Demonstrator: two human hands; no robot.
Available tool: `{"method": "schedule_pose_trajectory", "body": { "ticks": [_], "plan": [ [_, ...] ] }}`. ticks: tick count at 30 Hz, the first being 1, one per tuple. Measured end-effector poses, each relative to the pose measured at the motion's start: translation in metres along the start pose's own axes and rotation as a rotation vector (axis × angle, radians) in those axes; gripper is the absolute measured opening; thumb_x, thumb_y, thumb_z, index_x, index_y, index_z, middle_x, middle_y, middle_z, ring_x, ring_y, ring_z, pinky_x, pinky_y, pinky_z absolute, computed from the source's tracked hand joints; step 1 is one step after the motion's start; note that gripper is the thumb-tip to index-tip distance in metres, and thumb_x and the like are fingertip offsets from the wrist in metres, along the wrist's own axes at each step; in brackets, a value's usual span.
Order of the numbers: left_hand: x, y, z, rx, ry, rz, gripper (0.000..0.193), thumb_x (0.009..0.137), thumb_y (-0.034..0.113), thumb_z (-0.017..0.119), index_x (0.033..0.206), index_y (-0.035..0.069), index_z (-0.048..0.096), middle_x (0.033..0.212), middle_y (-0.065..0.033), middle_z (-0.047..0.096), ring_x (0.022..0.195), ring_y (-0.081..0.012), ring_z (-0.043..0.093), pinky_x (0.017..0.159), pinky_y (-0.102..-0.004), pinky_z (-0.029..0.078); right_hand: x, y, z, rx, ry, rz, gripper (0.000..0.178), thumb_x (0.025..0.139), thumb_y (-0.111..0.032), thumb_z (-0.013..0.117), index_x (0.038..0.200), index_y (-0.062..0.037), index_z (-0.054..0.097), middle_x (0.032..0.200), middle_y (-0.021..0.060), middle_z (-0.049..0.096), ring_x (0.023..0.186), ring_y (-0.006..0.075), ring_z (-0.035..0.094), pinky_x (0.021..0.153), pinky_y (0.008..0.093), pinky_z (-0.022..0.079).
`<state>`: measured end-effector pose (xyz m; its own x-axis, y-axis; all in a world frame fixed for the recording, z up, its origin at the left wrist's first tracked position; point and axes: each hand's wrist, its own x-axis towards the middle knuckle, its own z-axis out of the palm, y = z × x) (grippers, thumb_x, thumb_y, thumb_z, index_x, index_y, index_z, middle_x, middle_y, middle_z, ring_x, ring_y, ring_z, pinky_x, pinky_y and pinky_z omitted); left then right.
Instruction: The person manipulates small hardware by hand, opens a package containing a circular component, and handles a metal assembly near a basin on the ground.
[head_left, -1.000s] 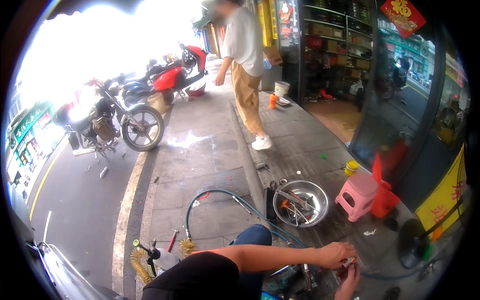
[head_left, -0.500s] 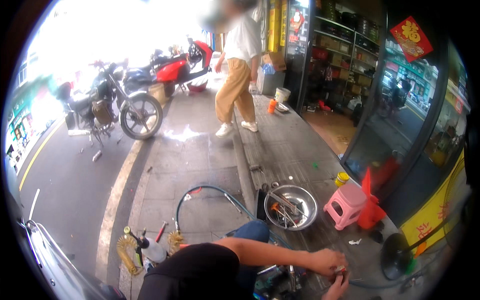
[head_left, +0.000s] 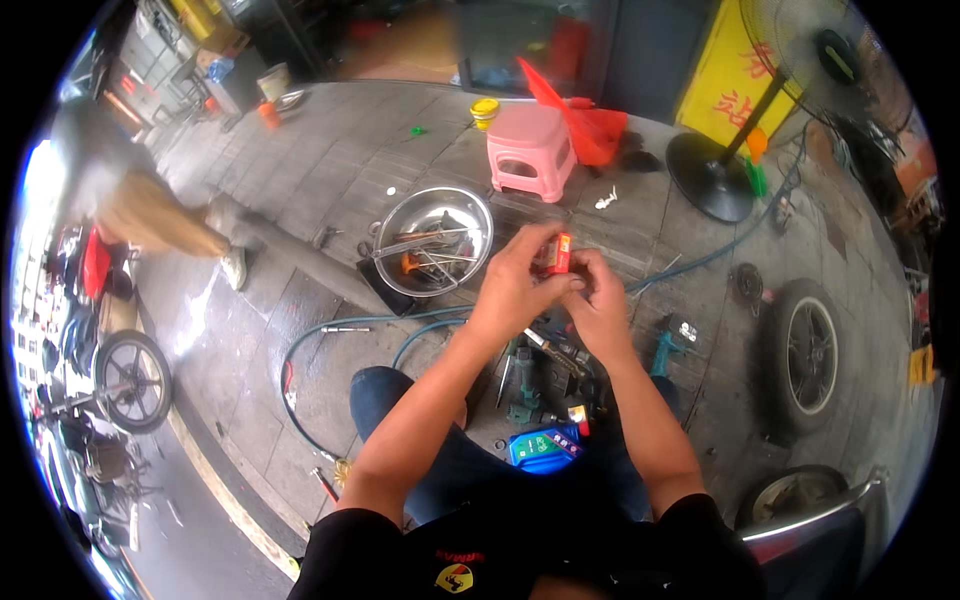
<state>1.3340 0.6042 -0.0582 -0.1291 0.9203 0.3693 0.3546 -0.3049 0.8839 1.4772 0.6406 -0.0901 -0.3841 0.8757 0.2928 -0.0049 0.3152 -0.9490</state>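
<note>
A small red box with a yellow patch (head_left: 558, 254) stands between the fingers of both my hands. My left hand (head_left: 515, 280) is closed on its left side, thumb stretched across below it. From the right, my right hand (head_left: 598, 300) pinches the box's lower edge with bent fingers. Just left of my hands a shiny metal basin (head_left: 480, 212) holds several metal tools. Below my hands lie a green power tool (head_left: 523, 385) and a blue plastic bottle (head_left: 543, 450). Another green power tool (head_left: 672, 345) is right of my right wrist.
A pink stool (head_left: 530, 150) and a red bag (head_left: 597, 135) stand beyond the basin. A standing fan (head_left: 715, 175) is at the far right. A hose (head_left: 290, 365) curves over the paving. Two wheels, one a tyred wheel (head_left: 805, 355), lie right. A person (head_left: 165, 215) walks at the left.
My view has swung right and down, bringing both hands and the red box into the middle. The person in tan trousers now appears at the far left.
</note>
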Motion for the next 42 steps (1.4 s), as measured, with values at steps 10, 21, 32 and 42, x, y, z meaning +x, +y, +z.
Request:
{"method": "schedule_pose_trajectory", "body": {
  "ticks": [10, 21, 32, 42],
  "plan": [
    [-0.014, 0.002, -0.056, 0.247, -0.071, 0.113, 0.037, 0.063, 0.017, 0.077, 0.097, 0.011, 0.062, 0.09, -0.008, 0.059, 0.084, -0.0268, 0.061, 0.074, -0.0356, 0.05, 0.001, -0.009, 0.021, 0.133, -0.157, 0.282, 0.03, 0.09, -0.016, 0.055, 0.113, 0.0029, 0.057, 0.1, 0.0067, 0.061, 0.09, 0.0121, 0.057, 0.078, 0.0255, 0.046],
    [-0.029, -0.043, -0.003, 0.684, -0.339, 0.291, 0.02, 0.063, 0.014, 0.064, 0.082, 0.007, 0.061, 0.094, -0.0084, 0.054, 0.086, -0.0283, 0.055, 0.071, -0.0377, 0.049, -0.018, 0.044, -0.011, -0.133, -0.31, 0.185, 0.033, 0.09, -0.022, 0.058, 0.111, 0.0031, 0.058, 0.099, 0.0072, 0.06, 0.086, 0.0162, 0.054, 0.08, 0.0287, 0.044],
    [-0.031, -0.028, -0.005, 0.608, -0.344, 0.392, 0.022, 0.059, 0.018, 0.067, 0.078, 0.006, 0.066, 0.091, -0.0122, 0.061, 0.086, -0.0303, 0.059, 0.071, -0.0405, 0.05, -0.039, 0.025, -0.002, 0.096, -0.086, 0.517, 0.025, 0.091, -0.022, 0.057, 0.105, -0.0009, 0.061, 0.089, 0.0033, 0.059, 0.073, 0.0104, 0.051, 0.063, 0.0248, 0.042],
    [-0.009, -0.02, -0.032, 0.079, -0.158, 0.304, 0.046, 0.067, 0.022, 0.072, 0.108, 0.007, 0.058, 0.098, -0.0117, 0.06, 0.093, -0.0282, 0.06, 0.083, -0.0375, 0.047, -0.018, 0.051, 0.005, 0.921, -0.047, 0.687, 0.035, 0.091, -0.027, 0.053, 0.121, -0.0086, 0.052, 0.112, 0.005, 0.06, 0.099, 0.0166, 0.06, 0.083, 0.0321, 0.051]
  ]
}}
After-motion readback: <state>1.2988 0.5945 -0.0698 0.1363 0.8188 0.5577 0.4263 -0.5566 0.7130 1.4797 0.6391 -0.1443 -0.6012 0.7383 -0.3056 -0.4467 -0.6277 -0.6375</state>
